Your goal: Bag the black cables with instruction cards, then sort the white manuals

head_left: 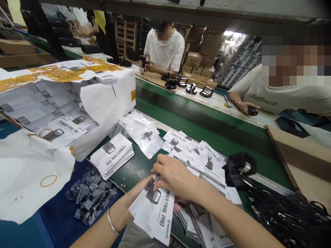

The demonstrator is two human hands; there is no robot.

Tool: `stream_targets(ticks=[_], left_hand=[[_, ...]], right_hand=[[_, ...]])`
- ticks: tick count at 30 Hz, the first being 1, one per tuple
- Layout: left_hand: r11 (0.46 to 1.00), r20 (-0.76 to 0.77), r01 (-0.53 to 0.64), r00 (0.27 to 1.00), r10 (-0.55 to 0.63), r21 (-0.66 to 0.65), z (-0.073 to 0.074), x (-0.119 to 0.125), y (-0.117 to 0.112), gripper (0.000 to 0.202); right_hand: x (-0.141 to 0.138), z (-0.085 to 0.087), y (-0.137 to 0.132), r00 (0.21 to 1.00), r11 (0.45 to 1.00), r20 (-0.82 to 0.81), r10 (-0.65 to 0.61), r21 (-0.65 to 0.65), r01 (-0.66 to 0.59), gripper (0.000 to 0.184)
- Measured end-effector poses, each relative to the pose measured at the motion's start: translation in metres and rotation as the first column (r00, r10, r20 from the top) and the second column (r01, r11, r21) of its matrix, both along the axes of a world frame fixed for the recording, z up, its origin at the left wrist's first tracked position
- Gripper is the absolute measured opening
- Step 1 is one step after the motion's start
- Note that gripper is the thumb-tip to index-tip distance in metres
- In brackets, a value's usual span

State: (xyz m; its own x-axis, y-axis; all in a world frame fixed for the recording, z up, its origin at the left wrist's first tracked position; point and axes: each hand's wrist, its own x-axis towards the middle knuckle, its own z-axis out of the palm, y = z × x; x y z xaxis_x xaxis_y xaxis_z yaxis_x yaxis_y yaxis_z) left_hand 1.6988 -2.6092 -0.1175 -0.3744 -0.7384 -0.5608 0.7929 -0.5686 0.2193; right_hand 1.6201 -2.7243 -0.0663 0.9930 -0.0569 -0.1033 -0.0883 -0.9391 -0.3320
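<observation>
Printed instruction leaflets (pixel 152 213) marked "Thunder Trail Pro" lie across my left hand (pixel 129 203), which is mostly hidden beneath them; its fingertips show at their right edge. My right hand (pixel 172 175) closes thumb and fingers at the leaflets' upper end. A small greyish piece shows there, too covered to make out. Just beyond and to the right spreads a loose pile of similar leaflets (pixel 217 172). A neater stack (pixel 112 153) sits to the left, beside flat clear plastic bags (pixel 144 132). Small bagged cables (pixel 93 196) are heaped on a blue surface at lower left.
A torn white package (pixel 108 100) full of leaflets stands at left, with a rubber band (pixel 48 181) on its flap. Black cables (pixel 289 217) pile up at right near a cardboard box (pixel 305 155). Across the green conveyor (pixel 181 113), two people handle black parts.
</observation>
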Motion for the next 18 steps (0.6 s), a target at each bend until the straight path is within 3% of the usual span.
stream_targets(ticks=[4,6,7,8,9,11,12,13,15,18], left_hand=[[1.0,0.057,-0.03,0.998,0.03,-0.005,0.001,0.012,0.006,0.047],[0.988,0.146,-0.149,0.978,0.152,-0.03,0.003,0.023,0.012,0.047],[0.965,0.249,-0.25,0.933,0.261,-0.078,0.004,0.028,0.016,0.048],[0.92,0.392,-0.354,0.832,0.393,-0.17,0.004,0.032,0.02,0.05],[0.858,0.548,-0.422,0.662,0.512,-0.292,0.003,0.036,0.025,0.053],[0.78,0.767,-0.375,0.225,0.601,-0.501,-0.003,0.039,0.032,0.063],[0.787,0.813,-0.303,0.062,0.578,-0.537,-0.007,0.039,0.034,0.065],[0.811,0.843,-0.261,-0.021,0.538,-0.524,-0.013,0.037,0.035,0.064],[0.839,0.875,-0.272,-0.027,0.483,-0.471,-0.027,0.033,0.033,0.053],[0.799,0.857,-0.369,0.013,0.516,-0.475,-0.046,0.025,0.026,0.043]], right_hand=[[0.002,-0.002,-0.008,0.988,0.997,0.152,0.018,0.077,-0.03,0.019],[0.001,-0.004,-0.013,0.986,0.991,0.163,-0.03,0.135,0.007,0.014],[0.0,-0.005,-0.015,0.984,0.985,0.166,-0.068,0.166,0.04,0.014],[-0.001,-0.007,-0.016,0.978,0.979,0.179,-0.106,0.189,0.071,0.015],[-0.003,-0.01,-0.017,0.968,0.974,0.208,-0.137,0.207,0.094,0.017],[-0.005,-0.02,-0.017,0.943,0.969,0.292,-0.159,0.23,0.092,0.021],[-0.006,-0.026,-0.016,0.93,0.965,0.328,-0.166,0.247,0.085,0.022],[-0.006,-0.033,-0.014,0.917,0.955,0.351,-0.19,0.284,0.089,0.02],[-0.005,-0.049,-0.01,0.874,0.888,0.35,-0.337,0.427,0.171,0.015],[-0.007,-0.073,-0.004,0.763,0.65,0.182,-0.62,0.664,0.37,0.057]])
